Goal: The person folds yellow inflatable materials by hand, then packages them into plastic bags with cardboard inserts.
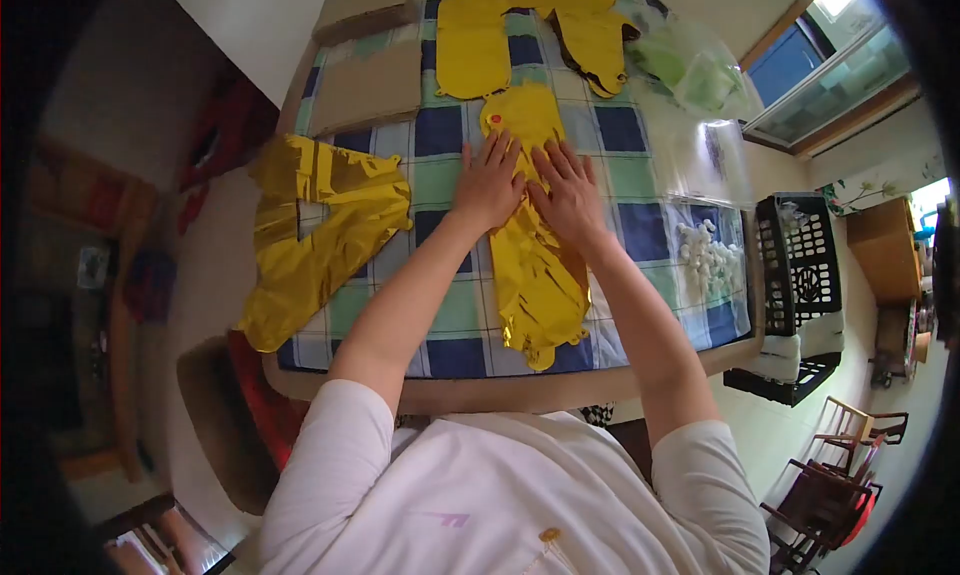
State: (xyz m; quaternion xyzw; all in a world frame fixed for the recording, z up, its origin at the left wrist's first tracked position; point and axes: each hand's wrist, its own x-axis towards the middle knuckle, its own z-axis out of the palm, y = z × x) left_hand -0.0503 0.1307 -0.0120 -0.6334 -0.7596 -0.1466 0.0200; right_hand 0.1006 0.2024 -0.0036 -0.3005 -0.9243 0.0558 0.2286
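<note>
A flat gold foil balloon (pixel 540 285), uninflated and creased, lies lengthwise before me with a small red spot near its far end. My left hand (pixel 488 182) rests on its left edge, fingers stretched forward. Across from it, my right hand (pixel 572 197) lies flat on the right side of the foil, fingers spread. The two thumbs nearly meet over the middle. Another gold foil balloon (pixel 350 200), shaped like a letter or number, hangs partly over the table's left edge. More gold foil balloons (pixel 472 45) lie at the far end.
A checked tablecloth (pixel 430 265) covers the table. Cardboard pieces (pixel 370 90) lie at the far left. On the right are clear plastic packaging (pixel 700 160), a green item in plastic (pixel 700 70) and small white pieces (pixel 708 258). Black crates (pixel 800 265) stand beside the table.
</note>
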